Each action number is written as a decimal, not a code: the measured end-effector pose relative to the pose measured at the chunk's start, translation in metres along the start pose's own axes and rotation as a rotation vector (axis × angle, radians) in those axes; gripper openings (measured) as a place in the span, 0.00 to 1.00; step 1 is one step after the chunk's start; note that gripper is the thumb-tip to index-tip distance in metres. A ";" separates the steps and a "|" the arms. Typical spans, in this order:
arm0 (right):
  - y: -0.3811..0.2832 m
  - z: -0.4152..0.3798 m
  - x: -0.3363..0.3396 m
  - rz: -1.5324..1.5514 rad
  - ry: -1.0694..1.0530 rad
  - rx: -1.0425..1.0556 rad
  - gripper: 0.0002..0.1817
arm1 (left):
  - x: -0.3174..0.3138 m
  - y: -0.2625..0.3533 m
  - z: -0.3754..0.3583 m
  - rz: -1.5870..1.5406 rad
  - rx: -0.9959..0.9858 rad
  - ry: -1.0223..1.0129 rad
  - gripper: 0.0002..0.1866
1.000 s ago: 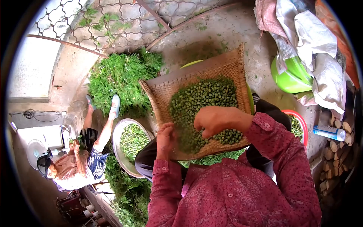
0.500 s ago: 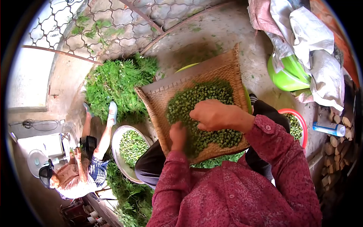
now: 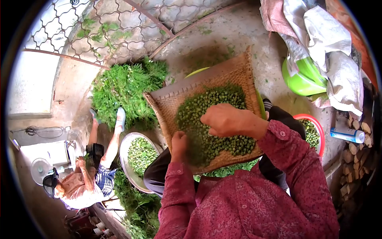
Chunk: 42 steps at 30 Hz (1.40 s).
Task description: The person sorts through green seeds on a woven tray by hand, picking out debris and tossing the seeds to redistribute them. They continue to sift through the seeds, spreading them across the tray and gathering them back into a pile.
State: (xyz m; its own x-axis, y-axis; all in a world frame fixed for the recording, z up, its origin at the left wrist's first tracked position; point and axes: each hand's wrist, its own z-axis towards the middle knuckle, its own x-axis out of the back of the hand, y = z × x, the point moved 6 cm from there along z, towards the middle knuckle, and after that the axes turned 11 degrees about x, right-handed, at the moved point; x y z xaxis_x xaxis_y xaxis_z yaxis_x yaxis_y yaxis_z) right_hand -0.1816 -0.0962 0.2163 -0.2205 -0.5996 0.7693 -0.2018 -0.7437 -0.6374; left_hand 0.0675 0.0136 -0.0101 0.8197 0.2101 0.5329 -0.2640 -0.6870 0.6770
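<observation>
A shallow woven basket [image 3: 163, 115] rests tilted across my lap, holding a heap of small round green buds [image 3: 211, 99]. Over the middle of the heap is my right hand [image 3: 230, 121], its fingers curled together in a pinch; what they hold is hidden. My left hand [image 3: 179, 146] is closed with the thumb on top, near the basket's left side. A blurred green patch lies just right of it, and I cannot make out what its fingers hold.
A metal basin [image 3: 123, 159] of green buds stands at left, a red-rimmed basin [image 3: 321, 137] at right. Leafy green stalks [image 3: 123, 91] lie ahead. Another person [image 3: 85, 179] sits at left. White sacks [image 3: 328, 32], a green tub [image 3: 304, 81] and firewood [image 3: 350, 159] are at right.
My left hand has shifted left, away from my right hand, toward the basket's left edge. My right hand stays nearly in place over the buds.
</observation>
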 end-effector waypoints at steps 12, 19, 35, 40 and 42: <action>0.005 0.001 -0.006 -0.010 -0.045 -0.036 0.10 | -0.033 0.054 -0.037 0.569 -0.324 0.095 0.17; 0.004 0.001 -0.003 -0.017 -0.053 -0.065 0.10 | -0.024 0.065 -0.041 0.575 -0.342 0.062 0.18; 0.004 0.004 -0.004 -0.018 -0.075 -0.072 0.10 | -0.033 0.053 -0.031 0.769 -0.354 0.100 0.08; 0.006 0.005 -0.007 -0.025 -0.080 -0.069 0.10 | -0.032 0.057 -0.036 0.667 -0.425 0.085 0.06; 0.006 0.004 -0.007 -0.026 -0.077 -0.064 0.10 | -0.023 0.064 -0.046 0.463 -0.398 0.014 0.05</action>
State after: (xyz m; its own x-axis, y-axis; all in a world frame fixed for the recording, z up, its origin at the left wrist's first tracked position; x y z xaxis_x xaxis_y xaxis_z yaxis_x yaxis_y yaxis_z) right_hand -0.1774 -0.0976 0.2070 -0.1412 -0.6033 0.7849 -0.2670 -0.7403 -0.6170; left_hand 0.0079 -0.0034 0.0446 0.5684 -0.0376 0.8219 -0.7633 -0.3968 0.5098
